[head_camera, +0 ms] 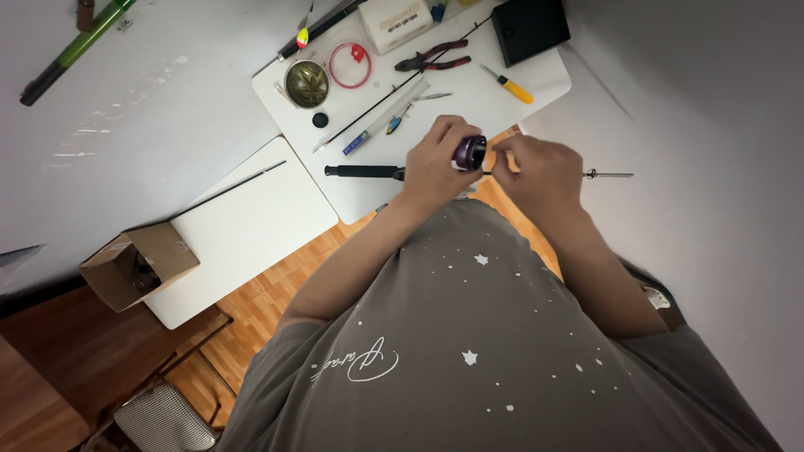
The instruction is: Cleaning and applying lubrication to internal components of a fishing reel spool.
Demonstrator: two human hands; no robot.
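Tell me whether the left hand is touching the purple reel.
Touching. The head view shows the left hand with its fingers wrapped around the purple reel, no gap visible.

Rod middle: the hands are covering the thin rod (607, 174) between its black handle (364, 172) and metal tip.
Reel: the left hand (435, 163) is hiding most of the purple reel (470, 151).
Green pole (75, 50): the top edge is cutting it off.

Ahead of your hands, the white table (469, 100) is crowded: pliers (431, 59), a yellow-handled screwdriver (508, 85), a round tin (306, 83) and a black box (529, 28). The lower white tabletop (251, 226) to your left offers open room.
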